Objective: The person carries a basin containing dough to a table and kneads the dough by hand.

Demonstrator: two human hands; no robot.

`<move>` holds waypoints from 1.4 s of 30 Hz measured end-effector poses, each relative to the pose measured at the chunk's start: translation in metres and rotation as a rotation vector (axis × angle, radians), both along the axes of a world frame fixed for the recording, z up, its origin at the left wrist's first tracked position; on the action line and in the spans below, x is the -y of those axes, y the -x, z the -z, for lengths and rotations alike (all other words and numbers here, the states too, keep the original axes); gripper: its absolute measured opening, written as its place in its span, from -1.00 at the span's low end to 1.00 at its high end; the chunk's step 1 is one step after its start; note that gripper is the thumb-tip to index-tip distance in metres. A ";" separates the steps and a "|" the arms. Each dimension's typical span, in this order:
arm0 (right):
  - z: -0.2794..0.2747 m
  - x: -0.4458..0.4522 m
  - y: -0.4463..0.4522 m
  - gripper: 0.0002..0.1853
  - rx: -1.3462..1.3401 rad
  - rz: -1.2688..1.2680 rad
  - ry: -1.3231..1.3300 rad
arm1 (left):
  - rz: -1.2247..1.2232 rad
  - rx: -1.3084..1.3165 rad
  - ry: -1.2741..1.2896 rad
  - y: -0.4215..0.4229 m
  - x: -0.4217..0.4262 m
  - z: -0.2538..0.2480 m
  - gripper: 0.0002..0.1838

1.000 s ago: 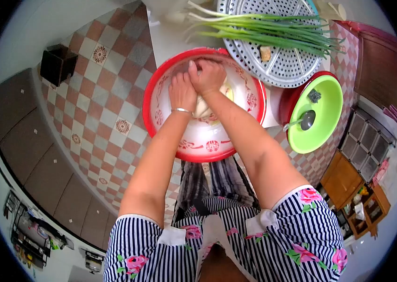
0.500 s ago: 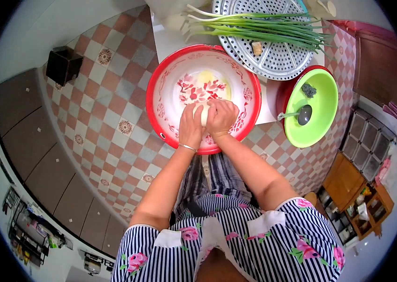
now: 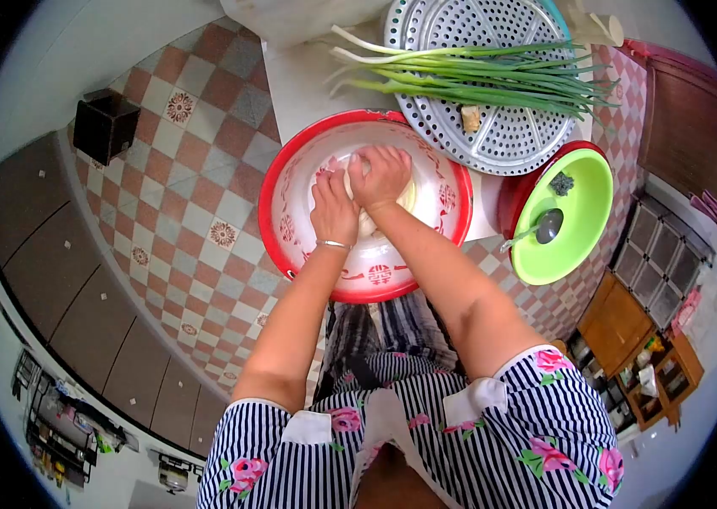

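Observation:
Inside the red-rimmed white enamel basin [image 3: 295, 233], both hands press on pale dough [image 3: 367, 226]. My left hand [image 3: 336, 208] lies on its left side, fingers bent and pointing away from me. My right hand [image 3: 381, 175] pushes down farther forward, its fingers curled over the dough. The two hands nearly touch, and they cover much of the dough. Red patterns decorate the basin's inner wall.
Behind the basin, a perforated metal steamer tray [image 3: 528, 140] carries green onions [image 3: 477, 81] and a piece of ginger-like root [image 3: 470, 118]. To the right, a lime-green bowl [image 3: 575, 246] holds a ladle [image 3: 549, 226] and a grey scrubber [image 3: 561, 183].
Both hands have pushed forward inside the basin, the right one farthest. The dough is now flatter under them. The view has shifted slightly, so the basin appears lower.

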State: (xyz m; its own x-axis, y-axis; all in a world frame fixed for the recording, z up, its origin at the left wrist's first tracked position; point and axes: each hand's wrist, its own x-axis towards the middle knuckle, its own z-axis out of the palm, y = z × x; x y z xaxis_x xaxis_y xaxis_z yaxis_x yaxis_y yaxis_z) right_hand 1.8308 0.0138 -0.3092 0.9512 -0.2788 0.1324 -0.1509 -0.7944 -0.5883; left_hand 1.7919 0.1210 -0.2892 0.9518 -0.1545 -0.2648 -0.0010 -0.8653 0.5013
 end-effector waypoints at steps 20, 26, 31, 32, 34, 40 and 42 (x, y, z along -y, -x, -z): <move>0.014 0.053 0.039 -0.29 -0.596 0.304 -0.857 | -0.402 -0.723 0.792 0.013 -0.026 0.007 -0.22; -0.062 0.051 0.029 -0.40 -0.394 -0.375 -0.440 | -0.464 -0.837 1.000 -0.030 -0.032 -0.064 -0.30; -0.053 0.048 0.049 -0.58 -0.537 0.120 -1.475 | 0.084 -0.278 0.565 0.017 -0.026 -0.055 -0.22; -0.058 0.040 0.055 -0.64 -0.653 0.171 -1.050 | 0.124 -0.176 0.506 0.033 -0.018 -0.060 -0.21; -0.071 0.016 0.077 -0.63 -0.559 0.177 -0.491 | 0.098 -0.096 0.376 0.058 -0.005 -0.077 -0.18; -0.047 0.000 0.102 -0.74 0.107 0.027 -0.235 | 0.148 0.318 0.224 0.085 -0.003 -0.020 -0.21; -0.035 -0.003 0.094 -0.76 0.170 0.014 -0.131 | 0.124 0.340 0.224 0.082 -0.004 -0.010 -0.22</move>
